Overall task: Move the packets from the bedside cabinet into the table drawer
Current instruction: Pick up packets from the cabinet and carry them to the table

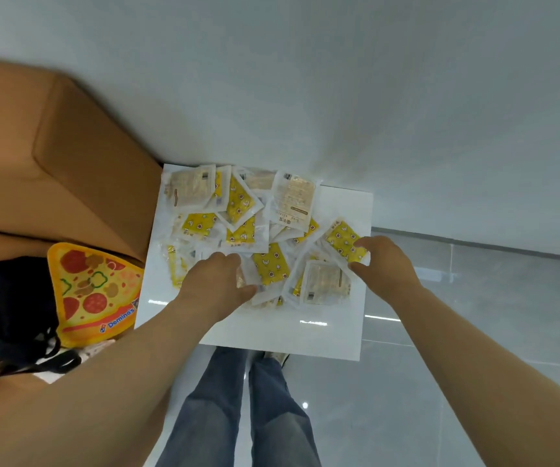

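The packets (235, 203) lie in an overlapping pile on the white top of the bedside cabinet (336, 332), and several are partly covered by others. The left hand (216, 284) rests on the pile. Its bent fingers are hidden behind the back of the hand, so its grip cannot be determined. The right hand (384, 261) pinches a yellow packet (339, 237) between thumb and fingertips.

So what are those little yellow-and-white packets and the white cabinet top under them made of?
The small yellow-and-white packets look like thin plastic film: shiny, crinkled, clear sealed edges. The square white cabinet top seems glossy laminate or painted board; light streaks reflect on it.
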`<state>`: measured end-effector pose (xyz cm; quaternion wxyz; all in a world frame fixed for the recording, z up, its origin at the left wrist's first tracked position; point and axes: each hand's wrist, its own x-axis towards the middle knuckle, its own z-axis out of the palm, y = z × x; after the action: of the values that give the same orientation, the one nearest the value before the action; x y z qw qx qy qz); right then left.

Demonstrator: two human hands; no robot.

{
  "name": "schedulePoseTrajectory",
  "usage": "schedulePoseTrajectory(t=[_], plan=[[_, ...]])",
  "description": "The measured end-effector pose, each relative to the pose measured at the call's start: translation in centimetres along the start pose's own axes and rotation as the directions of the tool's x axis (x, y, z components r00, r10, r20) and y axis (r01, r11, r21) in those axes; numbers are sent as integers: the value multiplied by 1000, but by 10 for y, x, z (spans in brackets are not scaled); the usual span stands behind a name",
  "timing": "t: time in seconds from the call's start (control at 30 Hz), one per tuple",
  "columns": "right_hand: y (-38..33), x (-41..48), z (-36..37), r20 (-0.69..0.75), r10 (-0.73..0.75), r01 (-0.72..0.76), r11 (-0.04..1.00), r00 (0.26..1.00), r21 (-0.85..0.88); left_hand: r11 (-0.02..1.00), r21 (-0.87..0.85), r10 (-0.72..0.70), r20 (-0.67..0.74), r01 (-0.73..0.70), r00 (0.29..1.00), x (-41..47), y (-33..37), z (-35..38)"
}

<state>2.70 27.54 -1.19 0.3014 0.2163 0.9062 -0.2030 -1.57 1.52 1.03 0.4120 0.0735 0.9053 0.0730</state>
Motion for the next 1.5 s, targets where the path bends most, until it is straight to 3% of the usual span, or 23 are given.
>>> schedulePoseTrajectory(t=[0.17,0.33,0.5,0.7,0.8,0.93,1.03,1.13,1.23,1.33,1.5], plan=[[7,33,21,-18,-4,4,1000,1000,2,998,-18,-53,-51,53,997,30,0,27],[9,53,45,-37,9,-9,1000,999,16,995,-45,-93,-194,86,977,48,-2,57],[6,62,54,-126,110,-116,993,986,-34,992,-69,-119,-301,103,946,58,-3,69],[15,58,63,-166,170,-131,965,971,226,983,-91,-180,-278,160,944,63,4,68],[20,44,60,-180,204,-106,890,962,443,980,-92,-195,-255,178,947,62,9,64],[26,17,55,-248,194,-7,800,949,600,975,-112,-210,-202,191,957,60,15,61],[28,-1,53,-164,127,14,749,978,663,976,-122,-204,-199,183,958,58,17,60],[27,-7,66,-19,-14,23,799,1000,601,973,-136,-211,-196,186,958,58,15,59],[22,-2,88,-38,-103,110,923,994,369,974,-135,-205,-193,181,960,58,14,57],[16,9,96,-17,-93,93,944,996,316,972,-159,-202,-192,173,960,57,13,56],[13,23,97,-15,-183,183,979,983,87,971,-185,-189,-210,151,959,54,9,58]])
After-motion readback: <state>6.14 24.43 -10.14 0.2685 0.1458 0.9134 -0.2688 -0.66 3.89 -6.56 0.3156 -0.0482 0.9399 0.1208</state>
